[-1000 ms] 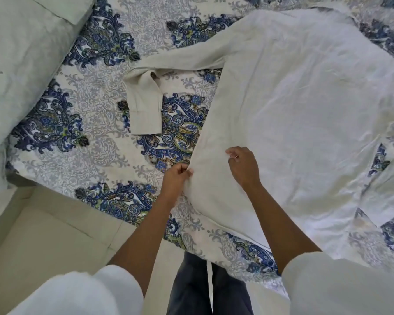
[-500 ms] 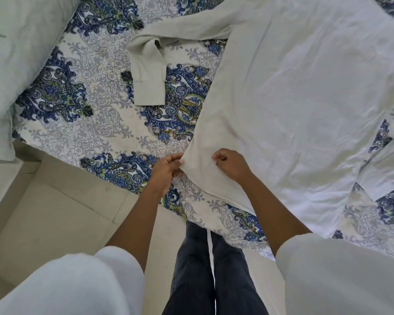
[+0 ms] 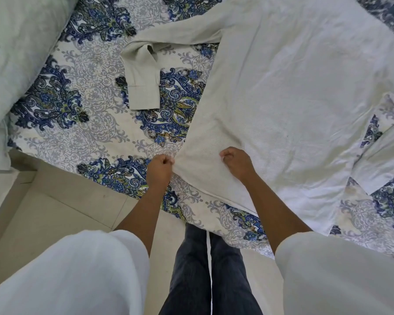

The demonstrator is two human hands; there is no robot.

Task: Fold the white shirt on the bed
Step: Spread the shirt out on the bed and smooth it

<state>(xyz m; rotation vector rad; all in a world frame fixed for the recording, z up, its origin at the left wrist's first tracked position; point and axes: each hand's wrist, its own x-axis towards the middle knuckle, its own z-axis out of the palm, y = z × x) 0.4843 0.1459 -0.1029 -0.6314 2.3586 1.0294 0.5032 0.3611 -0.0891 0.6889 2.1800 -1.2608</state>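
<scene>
Head view, the only one here: the white shirt (image 3: pixel 293 98) lies spread mostly flat on the bed (image 3: pixel 89 123); one sleeve (image 3: pixel 143 87) trails off its left side, cuff doubled back; left hand (image 3: pixel 158 170) pinches the shirt's near corner, right hand (image 3: pixel 237 162) is clenched on fabric just inside that corner; I'd say barely started, no real fold made, sleeves and body all left to do; pillow (image 3: pixel 16 53) sits well left of the shirt; no brand or writing I can read.
</scene>
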